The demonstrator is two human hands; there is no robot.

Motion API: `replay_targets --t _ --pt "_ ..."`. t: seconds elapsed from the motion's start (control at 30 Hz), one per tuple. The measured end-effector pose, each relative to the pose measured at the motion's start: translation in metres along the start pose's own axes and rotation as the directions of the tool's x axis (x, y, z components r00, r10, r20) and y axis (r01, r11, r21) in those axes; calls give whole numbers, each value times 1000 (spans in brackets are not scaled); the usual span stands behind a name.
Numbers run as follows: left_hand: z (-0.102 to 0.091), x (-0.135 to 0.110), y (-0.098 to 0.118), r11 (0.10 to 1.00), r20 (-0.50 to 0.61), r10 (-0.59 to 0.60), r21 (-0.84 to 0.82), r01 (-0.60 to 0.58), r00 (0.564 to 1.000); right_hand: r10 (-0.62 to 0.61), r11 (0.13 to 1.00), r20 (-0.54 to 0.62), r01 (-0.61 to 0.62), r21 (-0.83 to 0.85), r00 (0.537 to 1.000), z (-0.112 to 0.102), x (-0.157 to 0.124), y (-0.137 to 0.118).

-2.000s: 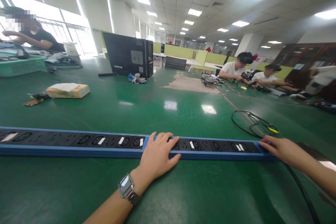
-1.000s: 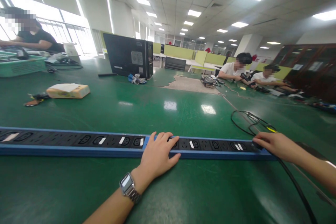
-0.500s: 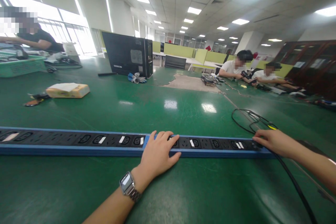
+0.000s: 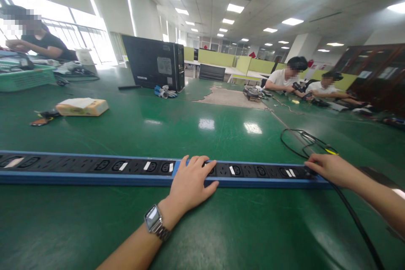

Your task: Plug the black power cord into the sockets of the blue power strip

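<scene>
A long blue power strip (image 4: pixel 136 180) with a row of black sockets, some marked with white labels, lies across the table in front of me. My left hand (image 4: pixel 193 181) rests flat over its middle, fingers spread across the sockets and thumb at the near edge. It covers part of the strip. At the strip's right end, my right hand (image 4: pixel 330 168) is closed, fingertips pinching a black plug (image 4: pixel 309 171) at the last socket. Whether the plug is fully seated I cannot tell. A black power cable (image 4: pixel 354 215) runs from under that hand toward the lower right.
Behind the right hand lies a loose loop of black cable (image 4: pixel 292 130). Farther back are a tissue pack (image 4: pixel 82 107), a black computer case (image 4: pixel 152 61), gloves (image 4: pixel 165 92) and a green basket (image 4: pixel 28 80). Several people sit around the table's far sides.
Both hands keep their places on the strip and the plug. The view has shifted slightly. At the far left, a person's hands have drawn closer to the body.
</scene>
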State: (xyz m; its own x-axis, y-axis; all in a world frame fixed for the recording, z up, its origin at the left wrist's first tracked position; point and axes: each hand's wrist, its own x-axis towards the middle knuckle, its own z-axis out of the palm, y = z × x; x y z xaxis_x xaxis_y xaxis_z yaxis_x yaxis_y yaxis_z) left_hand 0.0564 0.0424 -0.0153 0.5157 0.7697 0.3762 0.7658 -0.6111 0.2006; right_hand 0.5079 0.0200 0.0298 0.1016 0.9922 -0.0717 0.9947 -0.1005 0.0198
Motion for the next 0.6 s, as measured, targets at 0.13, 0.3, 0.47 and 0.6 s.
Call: replay_targets --t 0.13,0.3,0.47,0.6 --pt "0 0 1 1000 0 0 5 0 1000 11 1000 -26 -11 9 1000 6 0 6" --pt "-1 0 1 1000 6 -5 9 5 1000 -64 997 -10 64 -32 998 8 0 5" --pt "-1 0 1 1000 12 -2 12 2 1000 -70 997 -26 69 -32 997 13 -1 1" --pt "0 0 0 1000 13 5 16 -5 1000 -51 998 -64 50 -23 997 21 -6 -1"
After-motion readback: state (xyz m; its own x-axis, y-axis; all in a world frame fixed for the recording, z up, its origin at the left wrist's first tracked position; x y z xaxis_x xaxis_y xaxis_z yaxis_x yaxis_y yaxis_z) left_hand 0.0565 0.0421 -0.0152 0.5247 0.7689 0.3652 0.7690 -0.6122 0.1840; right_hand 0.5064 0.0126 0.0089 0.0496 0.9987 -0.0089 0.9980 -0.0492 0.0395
